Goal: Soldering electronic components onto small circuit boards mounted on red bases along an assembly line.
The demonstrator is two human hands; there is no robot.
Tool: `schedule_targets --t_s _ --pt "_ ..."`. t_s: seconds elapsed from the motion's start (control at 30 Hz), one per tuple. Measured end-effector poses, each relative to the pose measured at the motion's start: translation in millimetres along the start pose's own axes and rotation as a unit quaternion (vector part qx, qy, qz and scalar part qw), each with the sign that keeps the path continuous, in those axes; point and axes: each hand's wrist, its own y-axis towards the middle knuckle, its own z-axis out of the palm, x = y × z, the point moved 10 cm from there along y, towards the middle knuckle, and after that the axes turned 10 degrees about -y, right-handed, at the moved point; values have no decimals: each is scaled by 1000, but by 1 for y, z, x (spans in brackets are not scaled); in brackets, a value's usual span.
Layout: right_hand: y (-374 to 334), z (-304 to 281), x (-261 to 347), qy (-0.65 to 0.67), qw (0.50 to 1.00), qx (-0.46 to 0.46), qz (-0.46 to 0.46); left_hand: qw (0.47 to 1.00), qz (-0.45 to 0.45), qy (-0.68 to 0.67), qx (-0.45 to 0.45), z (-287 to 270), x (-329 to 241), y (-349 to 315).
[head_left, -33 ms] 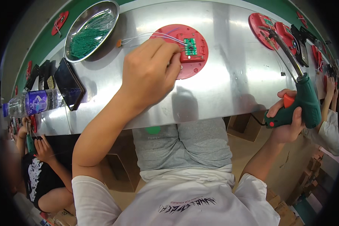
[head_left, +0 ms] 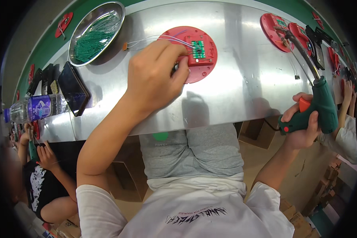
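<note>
A round red plastic housing (head_left: 207,68) lies on the metal table, with a green circuit board (head_left: 198,49) set in its raised middle. Thin pale and purple wires (head_left: 162,36) run left from the board to a small orange-brown part (head_left: 125,46). Over the housing's left side, my left hand (head_left: 156,71) has thumb and forefinger closed in a pinch beside the board; what they hold is hidden or too small to name. On the right, my right hand (head_left: 303,123) grips a green soldering gun (head_left: 325,105) with a red trigger, its long metal barrel pointing up and away.
A steel bowl (head_left: 71,47) of green wires stands at the far left. Nearer are a dark phone (head_left: 72,88) and a plastic bottle (head_left: 37,108) with a purple label. More red housings (head_left: 271,33) lie far right, by a black stand (head_left: 315,47). Co-workers sit on both sides.
My left hand and the red housing have shifted very slightly to the left. The soldering gun stays in place.
</note>
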Motion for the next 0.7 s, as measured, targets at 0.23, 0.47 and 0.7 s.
schedule_targets --t_s 0.23,0.47,0.7 --pt "27 -36 -27 112 988 -102 8 985 -54 32 162 15 7 32" --pt "13 -49 -65 213 956 -187 71 973 -22 224 49 47 95 142" --pt "2 -71 -78 229 905 -339 120 927 -307 213 30 173 189 294"
